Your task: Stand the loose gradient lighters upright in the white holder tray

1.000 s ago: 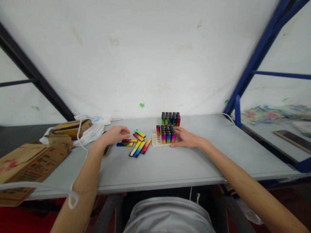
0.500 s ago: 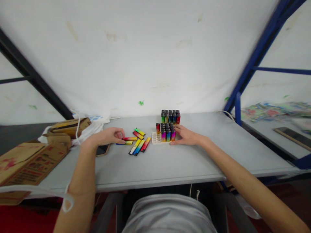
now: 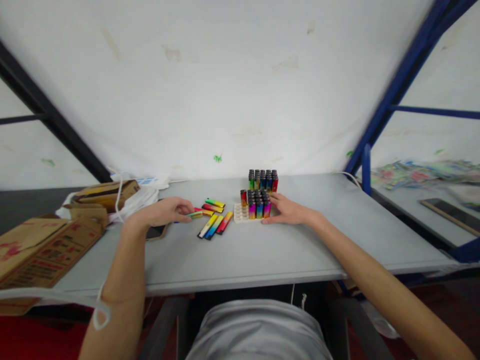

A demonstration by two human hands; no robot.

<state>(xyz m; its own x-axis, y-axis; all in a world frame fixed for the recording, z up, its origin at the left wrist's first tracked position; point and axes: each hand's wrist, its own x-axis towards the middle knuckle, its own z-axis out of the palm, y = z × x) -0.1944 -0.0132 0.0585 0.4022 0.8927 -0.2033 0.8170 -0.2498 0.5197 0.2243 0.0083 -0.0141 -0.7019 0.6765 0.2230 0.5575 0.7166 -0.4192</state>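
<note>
My left hand [image 3: 172,210] pinches a lighter [image 3: 195,214] between thumb and fingertips, just above the table. Its yellow-green end shows; the rest is hidden by the fingers. To its right several lighters lie loose, among them a red and yellow one [image 3: 224,223] and a blue and yellow one [image 3: 214,227]. A white tray [image 3: 240,213] with round holes carries a block of upright lighters [image 3: 259,205], its left part still showing bare holes and one red lighter [image 3: 243,198]. My right hand [image 3: 286,209] is closed around the right side of that filled tray, thumb in front and fingers behind.
Behind the tray stands a second block of upright lighters [image 3: 263,180]. A phone [image 3: 156,231] lies partly under my left wrist. Cardboard boxes [image 3: 48,245] and white plastic bags crowd the left side. At the right is a blue frame post [image 3: 366,167], with another phone [image 3: 452,215] beyond it.
My left hand has taken hold of a lighter and lifted it slightly, and the loose lighters beside it have shifted. My right hand stays at the tray.
</note>
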